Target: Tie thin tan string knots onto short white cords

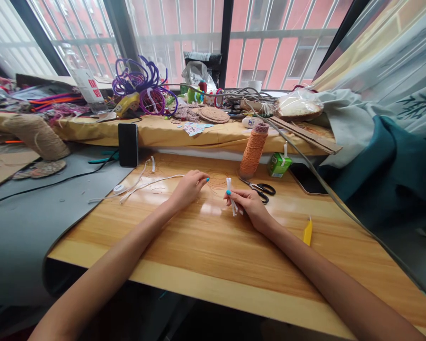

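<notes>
Right hand (247, 202) pinches a white bundle (229, 183) (gathering seems done); left hand (189, 186), grip unclear; white cords (139, 189) lie loose.

We can read no word, brand or number for certain, though four things bear marks. At 10 o'clock from the middle of our view, a clear bottle (82, 78) wears a white label (84, 90) with bold red characters (93, 84), one above the other, too blurred for us to read. Between 1 and 2 o'clock, a small white container (250, 123) carries a blue mark that we see only as a smudge. At 3 o'clock, a green box (279, 165) shows pale lettering, too small to tell. At 9 o'clock, a white disc (119, 188) has tiny dark print, equally unclear.
</notes>
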Demonstrator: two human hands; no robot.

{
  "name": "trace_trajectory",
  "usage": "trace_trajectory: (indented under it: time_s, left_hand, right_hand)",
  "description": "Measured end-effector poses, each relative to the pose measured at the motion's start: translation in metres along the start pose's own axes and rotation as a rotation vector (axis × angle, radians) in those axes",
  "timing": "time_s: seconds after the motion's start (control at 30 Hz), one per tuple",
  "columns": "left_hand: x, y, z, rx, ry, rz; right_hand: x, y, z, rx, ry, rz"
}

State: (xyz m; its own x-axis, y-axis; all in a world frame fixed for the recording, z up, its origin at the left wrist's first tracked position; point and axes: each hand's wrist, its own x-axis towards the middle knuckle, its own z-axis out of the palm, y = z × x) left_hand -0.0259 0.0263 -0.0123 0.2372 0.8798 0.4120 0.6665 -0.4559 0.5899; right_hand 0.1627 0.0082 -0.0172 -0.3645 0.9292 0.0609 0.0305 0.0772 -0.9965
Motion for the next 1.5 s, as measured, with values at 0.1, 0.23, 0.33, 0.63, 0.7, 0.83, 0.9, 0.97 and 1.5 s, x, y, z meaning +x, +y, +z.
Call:
trace_trajectory:
  time_s: [0.1, 0.23, 0.33, 0.63, 0.7, 0.83, 0.9, 0.97, 1.5]
  left_hand:
    - [-0.002, -0.010, 0.003, 0.328, -0.050, 0.251]
    - [-0.004, -0.012, 0.006, 0.431, -0.163, 0.402]
    - [-0.004, -0.012, 0.007, 0.465, -0.160, 0.400]
    - [-0.001, -0.009, 0.003, 0.292, 0.117, 0.174]
    - [0.001, -0.006, -0.001, 0.117, 0.193, 0.057]
    - [0.003, 0.001, -0.006, -0.291, 0.201, -0.095]
    - [0.003, 0.006, -0.009, -0.445, 0.160, -0.130]
    - [0.002, 0.012, -0.011, -0.562, 0.067, -0.151]
    - [0.000, 0.006, -0.020, 0.449, -0.151, 0.012]
  right_hand:
    - [0.004, 0.002, -0.003, 0.084, 0.160, -0.018]
    - [0.007, 0.004, -0.007, 0.182, 0.294, -0.037]
    - [0.007, 0.005, -0.006, 0.203, 0.287, -0.032]
    - [0.006, 0.008, -0.004, 0.082, 0.224, -0.049]
    - [0.005, 0.007, -0.002, 0.012, 0.167, -0.048]
    - [0.000, 0.004, 0.002, -0.136, -0.006, -0.044]
    - [-0.002, 0.002, 0.004, -0.199, -0.091, -0.040]
    - [-0.004, 0.001, 0.005, -0.248, -0.132, -0.042]
    - [0.000, 0.008, 0.003, -0.239, -0.036, -0.023]
